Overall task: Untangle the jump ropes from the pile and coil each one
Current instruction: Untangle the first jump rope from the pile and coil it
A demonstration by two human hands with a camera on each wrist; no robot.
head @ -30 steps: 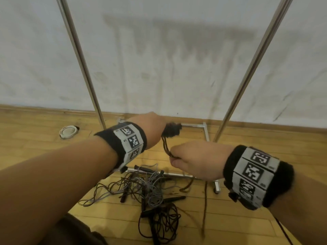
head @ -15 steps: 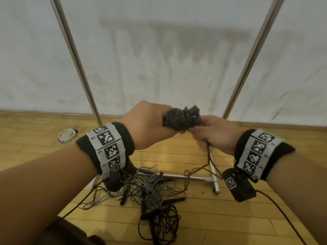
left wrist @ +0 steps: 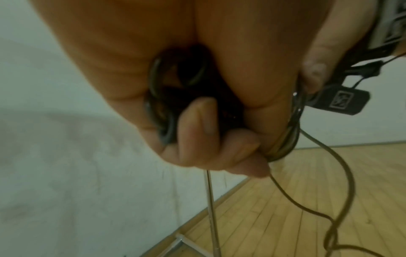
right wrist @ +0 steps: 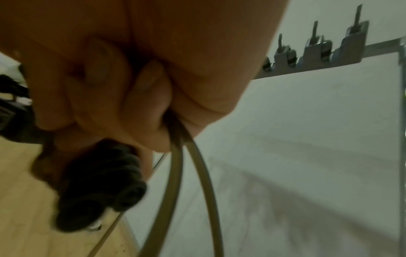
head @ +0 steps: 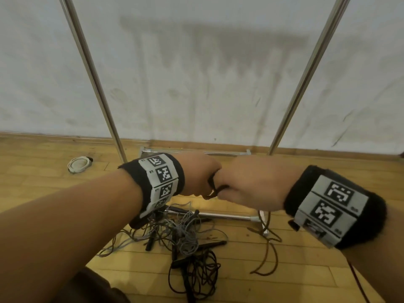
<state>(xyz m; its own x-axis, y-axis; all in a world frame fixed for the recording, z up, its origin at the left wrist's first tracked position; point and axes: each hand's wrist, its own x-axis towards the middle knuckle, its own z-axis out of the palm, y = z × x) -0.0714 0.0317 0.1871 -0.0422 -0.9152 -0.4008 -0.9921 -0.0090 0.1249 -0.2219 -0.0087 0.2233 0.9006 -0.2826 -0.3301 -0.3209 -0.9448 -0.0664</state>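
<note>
Brown jump rope [head: 213, 189]: held up in the air between both fists, above the floor and in front of the wall. Only a short dark stretch shows between the knuckles in the head view.

Left hand [head: 197, 174]: fingers [left wrist: 197, 125] curled tight round several dark loops of the rope, a wound bundle. The left wrist view shows loops at the heel of the palm and more turns on the far side of the fist.

Right hand [head: 251, 184]: fist closed on the same rope, knuckle to knuckle with the left. In the right wrist view two strands [right wrist: 175, 173] leave the bottom of the fist and hang down. A blurred dark bundle [right wrist: 98, 182] sits just beyond the fingers.

Loose tail [head: 270, 254]: drops from under the right hand to the wooden floor [head: 306, 270] and lies there in slack curves beside the rack foot.

Pile [head: 181, 235]: grey and black ropes with black handles, tangled on the floor below the left wrist, well below the hands. A black coil [head: 196, 278] lies at its near edge.

Surroundings: metal rack [head: 225, 216] with two slanted uprights against the stained white wall; a white ring-shaped object [head: 78, 164] on the floor at left. Both wrists wear black bands with printed marker tags.
</note>
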